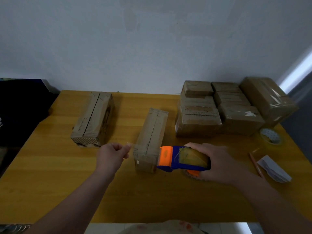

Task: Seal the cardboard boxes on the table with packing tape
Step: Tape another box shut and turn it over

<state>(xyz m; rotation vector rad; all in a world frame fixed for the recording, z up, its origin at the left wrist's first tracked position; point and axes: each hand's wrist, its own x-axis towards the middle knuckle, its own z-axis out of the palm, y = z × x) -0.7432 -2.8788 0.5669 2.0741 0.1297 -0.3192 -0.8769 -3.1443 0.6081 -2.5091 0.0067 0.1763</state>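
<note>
A long narrow cardboard box (150,137) lies in the middle of the wooden table (50,174), its top seam running away from me. My right hand (217,163) grips a blue and orange tape dispenser (181,158) whose orange mouth touches the box's near right corner. My left hand (113,154) hovers just left of the box's near end, fingers curled with thumb and forefinger pinched together; whether they hold a tape end I cannot tell. A second unsealed box (94,119) lies further left.
A stack of several taped boxes (224,108) fills the far right of the table. A spare tape roll (271,136) sits in front of it. A pencil (255,164) and folded papers (274,168) lie at the right edge. Dark cloth (20,108) lies off the left edge.
</note>
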